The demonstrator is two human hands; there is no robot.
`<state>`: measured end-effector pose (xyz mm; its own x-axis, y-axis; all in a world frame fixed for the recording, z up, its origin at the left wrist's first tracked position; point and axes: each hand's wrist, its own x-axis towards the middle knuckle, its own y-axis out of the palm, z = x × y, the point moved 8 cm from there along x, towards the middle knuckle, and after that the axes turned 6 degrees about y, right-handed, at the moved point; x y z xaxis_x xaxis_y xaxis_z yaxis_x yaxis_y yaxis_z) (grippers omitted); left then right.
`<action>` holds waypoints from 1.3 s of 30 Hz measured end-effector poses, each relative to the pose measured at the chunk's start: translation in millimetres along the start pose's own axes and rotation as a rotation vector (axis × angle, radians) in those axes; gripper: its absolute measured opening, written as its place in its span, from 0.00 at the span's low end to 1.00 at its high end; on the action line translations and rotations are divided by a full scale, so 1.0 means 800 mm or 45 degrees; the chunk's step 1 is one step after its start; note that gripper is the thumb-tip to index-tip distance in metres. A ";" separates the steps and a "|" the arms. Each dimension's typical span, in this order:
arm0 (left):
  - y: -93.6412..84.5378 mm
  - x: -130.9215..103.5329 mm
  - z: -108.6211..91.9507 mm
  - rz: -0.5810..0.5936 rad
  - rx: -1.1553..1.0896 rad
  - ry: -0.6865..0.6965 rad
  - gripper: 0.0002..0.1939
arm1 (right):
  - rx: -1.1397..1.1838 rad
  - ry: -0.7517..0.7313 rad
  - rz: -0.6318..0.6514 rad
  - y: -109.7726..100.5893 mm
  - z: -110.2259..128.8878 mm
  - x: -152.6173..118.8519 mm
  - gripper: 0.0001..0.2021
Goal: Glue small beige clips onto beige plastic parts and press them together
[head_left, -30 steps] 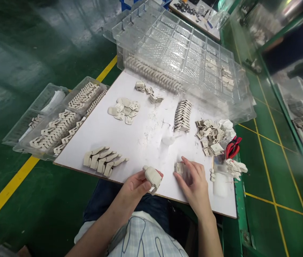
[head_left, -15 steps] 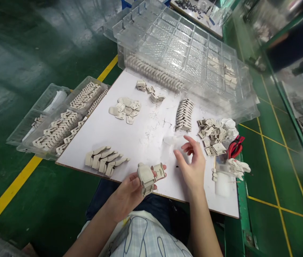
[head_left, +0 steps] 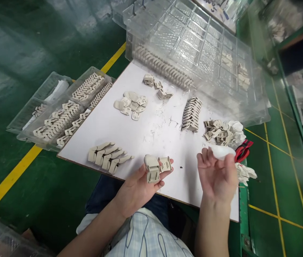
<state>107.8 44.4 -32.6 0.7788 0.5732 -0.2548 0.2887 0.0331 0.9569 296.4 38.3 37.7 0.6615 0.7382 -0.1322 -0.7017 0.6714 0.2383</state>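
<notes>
My left hand (head_left: 138, 191), palm up near the table's front edge, holds two beige plastic parts. One is a jointed piece with a rounded cap (head_left: 152, 167). The other, a small slotted clip (head_left: 165, 164), rests by the fingertips. Raised over the table's right side, my right hand (head_left: 218, 175) grips a smooth white piece (head_left: 222, 152) between thumb and fingers; its kind is unclear. Just beyond it lies a heap of loose beige clips (head_left: 217, 131). To the left of my left hand stands a short row of jointed beige parts (head_left: 108, 157).
Flat rounded beige pieces (head_left: 132, 104) and a stacked row of parts (head_left: 191, 114) lie on the white tabletop (head_left: 151, 125). Clear compartment trays (head_left: 183, 43) stand at the back; filled trays (head_left: 57, 114) sit at left. A red-handled tool (head_left: 244, 150) lies at the right edge.
My right hand has picked up the white piece from the table and moved right, turning palm up. My left hand still holds the beige parts, tilted slightly differently. The view has shifted a little.
</notes>
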 end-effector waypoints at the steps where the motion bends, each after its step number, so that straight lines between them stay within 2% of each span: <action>1: 0.000 0.000 0.000 -0.024 -0.025 -0.006 0.17 | -0.010 -0.024 -0.027 0.005 0.003 0.001 0.25; 3: 0.000 0.000 0.000 -0.053 -0.055 -0.013 0.18 | -0.086 -0.189 -0.093 0.017 0.017 -0.001 0.26; 6: 0.001 0.000 0.001 -0.042 -0.061 -0.020 0.20 | -0.260 -0.544 -0.149 0.035 0.041 -0.017 0.24; 10: -0.001 0.001 0.002 -0.001 -0.036 -0.020 0.21 | -0.573 -0.852 -0.043 0.057 0.051 -0.038 0.25; 13: -0.003 0.001 0.004 0.041 0.001 -0.017 0.21 | -0.656 -0.814 0.028 0.061 0.044 -0.040 0.26; 19: -0.003 0.001 0.005 0.048 0.086 -0.020 0.25 | -0.699 -0.627 0.076 0.064 0.035 -0.040 0.22; 29: -0.002 0.001 0.005 0.091 0.151 -0.027 0.23 | -0.695 -0.691 0.025 0.056 0.029 -0.038 0.23; 39: -0.001 0.000 0.005 0.039 0.085 -0.045 0.25 | -0.700 -0.553 -0.022 0.054 0.024 -0.038 0.23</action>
<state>109.3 41.2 -33.9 0.8065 0.5440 -0.2315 0.3000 -0.0390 0.9532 251.1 43.3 70.6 0.6395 0.7111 0.2921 -0.6463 0.7031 -0.2967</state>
